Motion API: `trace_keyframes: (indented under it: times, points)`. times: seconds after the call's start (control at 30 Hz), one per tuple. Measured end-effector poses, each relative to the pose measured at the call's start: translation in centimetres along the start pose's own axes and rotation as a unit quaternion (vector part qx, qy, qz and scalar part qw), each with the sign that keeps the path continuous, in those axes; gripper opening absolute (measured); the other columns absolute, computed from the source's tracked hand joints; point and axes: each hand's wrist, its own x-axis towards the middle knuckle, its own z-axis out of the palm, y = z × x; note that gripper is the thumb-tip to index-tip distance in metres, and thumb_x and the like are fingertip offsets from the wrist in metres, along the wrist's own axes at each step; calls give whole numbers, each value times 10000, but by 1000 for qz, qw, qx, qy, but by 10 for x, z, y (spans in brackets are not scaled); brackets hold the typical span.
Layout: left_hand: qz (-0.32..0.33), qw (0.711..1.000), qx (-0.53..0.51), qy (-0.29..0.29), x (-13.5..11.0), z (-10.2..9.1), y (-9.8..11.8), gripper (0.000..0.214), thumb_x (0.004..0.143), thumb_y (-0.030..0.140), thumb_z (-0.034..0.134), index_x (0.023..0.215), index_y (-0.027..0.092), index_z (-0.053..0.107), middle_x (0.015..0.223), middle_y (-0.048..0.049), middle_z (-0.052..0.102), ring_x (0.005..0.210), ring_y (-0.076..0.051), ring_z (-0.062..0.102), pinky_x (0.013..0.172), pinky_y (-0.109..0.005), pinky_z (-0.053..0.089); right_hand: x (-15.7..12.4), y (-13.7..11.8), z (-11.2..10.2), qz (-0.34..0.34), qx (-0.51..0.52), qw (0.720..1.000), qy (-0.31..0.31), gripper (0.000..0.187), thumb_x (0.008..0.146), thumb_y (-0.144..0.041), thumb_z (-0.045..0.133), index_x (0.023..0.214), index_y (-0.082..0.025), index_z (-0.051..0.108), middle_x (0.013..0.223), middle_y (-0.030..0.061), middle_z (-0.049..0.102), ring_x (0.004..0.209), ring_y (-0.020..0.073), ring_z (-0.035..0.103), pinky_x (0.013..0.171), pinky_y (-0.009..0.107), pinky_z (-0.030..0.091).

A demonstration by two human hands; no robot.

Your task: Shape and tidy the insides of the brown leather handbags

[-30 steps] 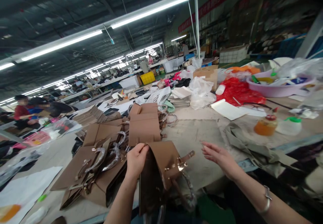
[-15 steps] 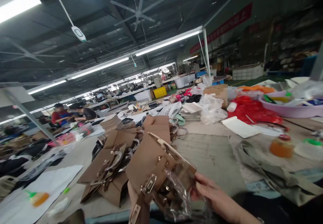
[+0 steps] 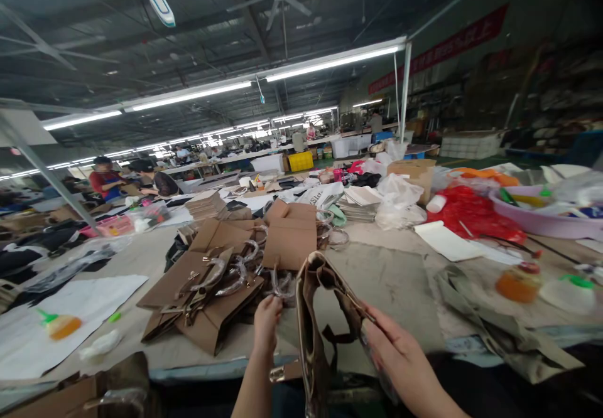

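Note:
A brown handbag [image 3: 308, 317] hangs tilted over the near table edge, its mouth gaping toward me. My right hand [image 3: 398, 352] is closed on its right side, with the thumb on the outside. Left of the bag is my left hand [image 3: 267, 321], its fingers curled together. What they hold, if anything, is hidden. Just beyond them lies a plastic-wrapped handle [image 3: 281, 286] of a brown bag in the pile. Several more brown handbags [image 3: 207, 299] with metal fittings are heaped to the left of my left hand.
Glue bottles stand left [image 3: 61, 325] and right [image 3: 518, 282]. A grey-green cloth [image 3: 499, 324] lies at the right, before a red plastic bag [image 3: 475, 214] and a lilac basin [image 3: 532, 217]. More brown bag material [image 3: 94, 393] is at lower left. Two people work at the far left.
The handbag has turned so its open mouth faces me instead of its front panel. My left hand has come out from under it to the left; my right hand keeps its hold.

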Motion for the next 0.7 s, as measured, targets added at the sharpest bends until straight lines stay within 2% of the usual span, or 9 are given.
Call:
trace_keyframes:
  times: [0.1, 0.17, 0.2, 0.3, 0.4, 0.5, 0.57, 0.63, 0.7]
  points:
    - [4, 999, -7, -53, -10, -7, 0, 582, 790, 617, 500, 1111, 141, 598, 1152, -161, 634, 1053, -264, 613, 888, -410, 473, 16, 35, 11, 59, 73, 995, 30, 760, 740, -652, 545, 1261, -101, 491, 462, -97, 326, 396, 86, 303, 402, 208, 286]
    - [57, 993, 39, -95, -32, -9, 1, 632, 771, 611, 532, 1244, 192, 534, 1307, -138, 545, 1208, -272, 509, 982, -421, 419, 20, 49, 19, 88, 133, 986, 56, 816, 690, -682, 572, 1245, -93, 466, 457, -112, 309, 400, 81, 297, 404, 199, 294]
    - [115, 981, 106, -114, -44, -8, 1, 688, 736, 573, 602, 1305, 203, 483, 1370, -133, 486, 1267, -284, 448, 1027, -433, 379, 20, 52, 23, 93, 156, 981, 63, 829, 681, -686, 582, 1249, -98, 447, 462, -114, 314, 410, 81, 305, 412, 196, 307]
    - [273, 900, 328, -85, -72, 1, 5, 914, 630, 463, 738, 1400, 160, 350, 1432, -172, 393, 1330, -337, 345, 1090, -490, 289, 18, 52, 31, 97, 190, 976, 34, 817, 709, -656, 597, 1295, -127, 387, 493, -107, 365, 433, 78, 336, 436, 185, 333]
    - [299, 849, 430, -76, -76, 10, 10, 767, 740, 360, 643, 1401, 126, 333, 1338, -184, 503, 1245, -334, 463, 1037, -505, 356, 13, 50, 28, 117, 191, 975, -16, 784, 761, -614, 575, 1347, -151, 338, 531, -91, 429, 437, 74, 374, 450, 181, 351]
    - [262, 849, 443, -117, -59, 7, 15, 536, 820, 240, 520, 1345, 189, 426, 1221, -112, 616, 1122, -278, 580, 959, -438, 443, 4, 53, 11, 145, 135, 979, -48, 725, 813, -576, 515, 1365, -141, 333, 561, -75, 470, 425, 76, 402, 442, 188, 365]
    - [254, 856, 428, -136, -45, -1, 20, 466, 814, 224, 532, 1279, 225, 498, 1179, -64, 646, 1090, -242, 602, 938, -377, 463, -4, 53, -8, 147, 52, 984, -88, 658, 854, -532, 470, 1366, -134, 356, 571, -61, 489, 428, 88, 433, 429, 196, 378]
    - [257, 859, 417, -151, -35, -9, 24, 441, 794, 233, 574, 1233, 238, 537, 1125, -32, 670, 1051, -216, 620, 926, -331, 470, -10, 47, -29, 101, -65, 983, -136, 558, 896, -468, 435, 1354, -150, 404, 623, -28, 547, 500, 119, 522, 480, 222, 447]
    - [258, 858, 413, -165, -32, -12, 28, 435, 782, 244, 600, 1215, 244, 550, 1087, -14, 682, 1011, -200, 634, 906, -304, 478, -8, 34, -48, -13, -201, 970, -138, 454, 919, -400, 437, 1314, -179, 476, 777, 25, 628, 685, 154, 613, 650, 264, 520]
